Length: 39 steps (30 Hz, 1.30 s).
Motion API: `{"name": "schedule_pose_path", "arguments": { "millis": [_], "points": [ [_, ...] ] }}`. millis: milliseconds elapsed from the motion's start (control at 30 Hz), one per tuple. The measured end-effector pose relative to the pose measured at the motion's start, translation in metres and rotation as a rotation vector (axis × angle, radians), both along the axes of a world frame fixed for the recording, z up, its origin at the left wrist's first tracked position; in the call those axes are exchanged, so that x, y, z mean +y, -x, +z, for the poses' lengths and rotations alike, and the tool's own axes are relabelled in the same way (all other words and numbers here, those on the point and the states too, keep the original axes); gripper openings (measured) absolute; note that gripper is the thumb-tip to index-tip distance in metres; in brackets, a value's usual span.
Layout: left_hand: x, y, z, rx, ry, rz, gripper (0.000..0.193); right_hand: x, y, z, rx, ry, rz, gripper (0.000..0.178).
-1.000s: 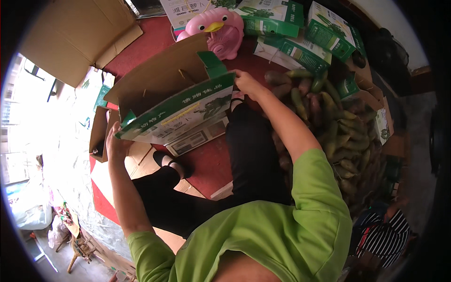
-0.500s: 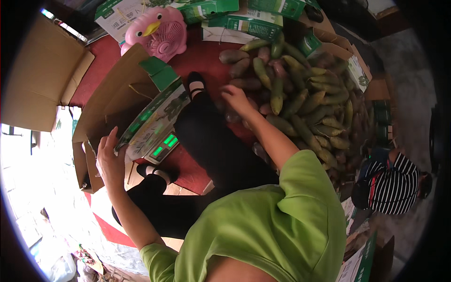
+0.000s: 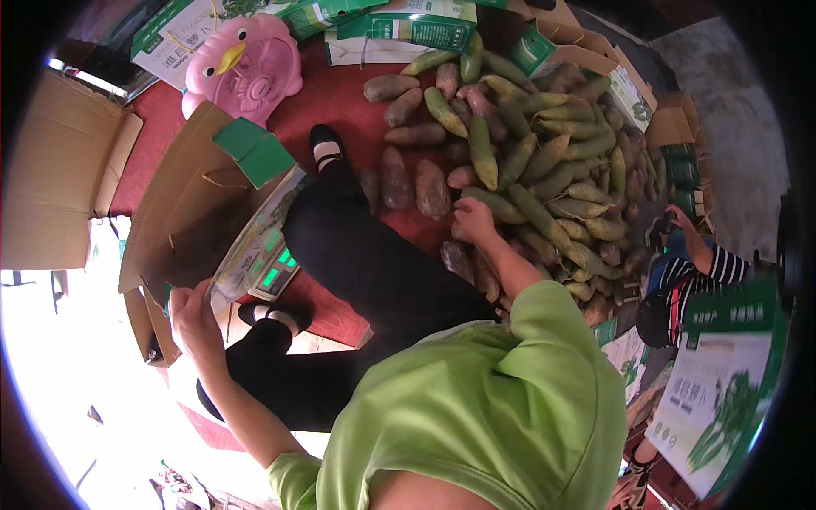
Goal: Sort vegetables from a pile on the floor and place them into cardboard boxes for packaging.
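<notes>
My left hand point(image 3: 195, 327) is closed on the near edge of an open cardboard carton point(image 3: 166, 208), which leans on a scale point(image 3: 276, 272) with a lit green display. My right hand point(image 3: 476, 223) hovers at the left edge of a pile of long green radishes point(image 3: 544, 166), just below a short purplish radish point(image 3: 463, 177). Its fingers curl downward and their tips are hidden, so I cannot make out a hold. Several purplish radishes lie apart on the red floor, among them one standing lengthwise point(image 3: 433, 189) left of that hand.
A pink duck-shaped fan point(image 3: 246, 72) stands beyond the carton. Printed green-and-white cartons point(image 3: 408, 34) line the far side. At right, a person in a striped shirt point(image 3: 727, 265) is beside a green-and-white carton point(image 3: 718, 382). My legs point(image 3: 365, 255) extend between scale and pile.
My right hand has moved right and nearer, uncovering purplish radishes it was over. The view has shifted. A printed carton has come up beside the other person at right.
</notes>
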<state>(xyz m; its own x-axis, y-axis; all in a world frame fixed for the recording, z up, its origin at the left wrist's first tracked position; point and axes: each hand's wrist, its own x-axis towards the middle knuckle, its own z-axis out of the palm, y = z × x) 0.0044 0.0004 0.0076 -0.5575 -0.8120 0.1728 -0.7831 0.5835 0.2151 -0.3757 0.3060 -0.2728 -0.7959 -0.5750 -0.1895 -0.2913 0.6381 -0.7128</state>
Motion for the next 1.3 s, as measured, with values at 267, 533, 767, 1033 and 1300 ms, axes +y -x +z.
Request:
{"name": "schedule_pose_path", "arguments": {
  "millis": [267,533,767,1033,1300],
  "points": [
    [0.012,0.001,-0.008,0.016,0.070,0.016,0.022,-0.015,0.073,0.017,0.264,-0.214,-0.277,0.033],
    [0.013,0.007,-0.009,0.047,0.056,0.073,0.022,-0.039,0.072,0.018,0.228,-0.264,-0.217,0.035],
    [0.013,0.010,-0.007,0.083,0.024,0.062,0.030,-0.058,0.085,0.036,0.315,-0.495,-0.226,0.049],
    [0.016,0.004,-0.007,0.053,0.031,0.058,0.033,-0.065,0.108,0.031,0.079,-0.745,-0.399,0.083],
    [0.014,0.012,0.004,-0.017,0.053,0.109,0.028,-0.075,0.106,0.018,0.087,-0.662,-0.416,0.090]
  ]
}}
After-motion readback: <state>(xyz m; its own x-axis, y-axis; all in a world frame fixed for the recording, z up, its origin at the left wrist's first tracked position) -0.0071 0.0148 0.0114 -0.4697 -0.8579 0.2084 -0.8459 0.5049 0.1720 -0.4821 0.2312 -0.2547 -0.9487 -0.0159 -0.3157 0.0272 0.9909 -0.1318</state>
